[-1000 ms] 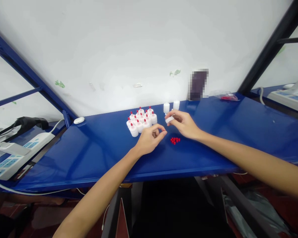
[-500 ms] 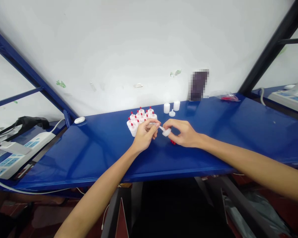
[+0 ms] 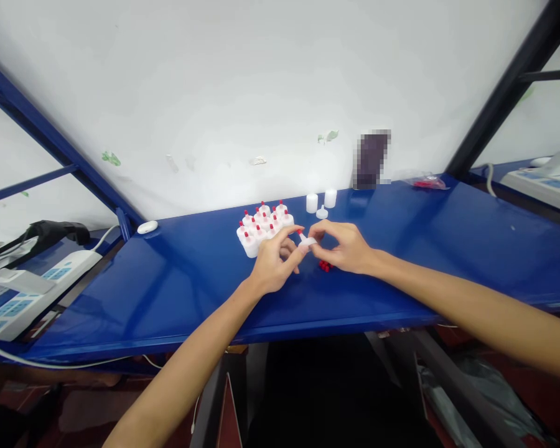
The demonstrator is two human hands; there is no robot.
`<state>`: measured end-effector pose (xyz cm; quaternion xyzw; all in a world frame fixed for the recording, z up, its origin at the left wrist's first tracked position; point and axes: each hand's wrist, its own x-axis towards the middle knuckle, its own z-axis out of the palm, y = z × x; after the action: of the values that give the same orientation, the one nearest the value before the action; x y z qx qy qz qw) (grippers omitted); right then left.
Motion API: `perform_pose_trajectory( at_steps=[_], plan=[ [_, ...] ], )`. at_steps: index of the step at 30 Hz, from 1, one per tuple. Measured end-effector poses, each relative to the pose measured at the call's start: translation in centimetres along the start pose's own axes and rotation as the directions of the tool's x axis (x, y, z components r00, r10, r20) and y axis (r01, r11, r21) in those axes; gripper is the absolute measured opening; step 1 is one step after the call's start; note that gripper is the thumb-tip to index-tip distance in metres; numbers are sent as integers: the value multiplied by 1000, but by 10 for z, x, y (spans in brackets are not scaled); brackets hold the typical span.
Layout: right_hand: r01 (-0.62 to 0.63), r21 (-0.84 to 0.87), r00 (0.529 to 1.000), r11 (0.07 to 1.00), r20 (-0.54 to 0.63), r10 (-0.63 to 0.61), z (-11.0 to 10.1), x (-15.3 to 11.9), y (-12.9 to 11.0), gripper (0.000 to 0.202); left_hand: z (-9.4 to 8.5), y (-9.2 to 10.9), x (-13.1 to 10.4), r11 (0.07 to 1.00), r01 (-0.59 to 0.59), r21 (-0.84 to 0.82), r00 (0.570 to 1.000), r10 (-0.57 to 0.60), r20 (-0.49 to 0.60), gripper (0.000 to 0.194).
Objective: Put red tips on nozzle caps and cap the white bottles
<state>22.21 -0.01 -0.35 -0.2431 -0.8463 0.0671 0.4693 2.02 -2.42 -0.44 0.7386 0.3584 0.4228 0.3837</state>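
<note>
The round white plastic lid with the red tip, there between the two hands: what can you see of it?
The round white lid, plastic by its look, has a broad, disc-like base and a narrow spout ending in a small red cap. It tilts, red end up and leftward, above the glossy blue tabletop. The bare right hand pinches its base; the bare left hand has its thumb against it. Whether the left forefinger touches the cap is unclear. Fingers hide some of the base.
</note>
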Motion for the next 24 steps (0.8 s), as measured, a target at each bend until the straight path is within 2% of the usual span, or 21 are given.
perform_pose_trajectory(
  at_steps=[4, 10, 14, 20, 24],
  plan=[
    [38, 23, 999, 999, 7, -39, 0, 0, 0, 5, 0, 1, 0, 994, -42, 99, 998, 36, 60, 46],
    [40, 48, 996, 998, 77, -44, -5, -1, 0, 9, 0, -1, 1, 999, 27, 38, 988, -32, 149, 39],
    [49, 109, 987, 993, 145, -65, -11, -2, 4, 19, -1, -4, 0, 996, 42, 72, 987, -53, 152, 31],
    [-79, 48, 993, 996, 88, 75, -12, -1, 15, 18, -4, -6, 0, 972, -44, 229, 991, 13, 136, 15],
    [-165, 3, 983, 986, 83, 164, -11, 0, 27, 20, -7, -8, 1, 944, -110, 312, 989, 72, 133, 19]
  ],
)
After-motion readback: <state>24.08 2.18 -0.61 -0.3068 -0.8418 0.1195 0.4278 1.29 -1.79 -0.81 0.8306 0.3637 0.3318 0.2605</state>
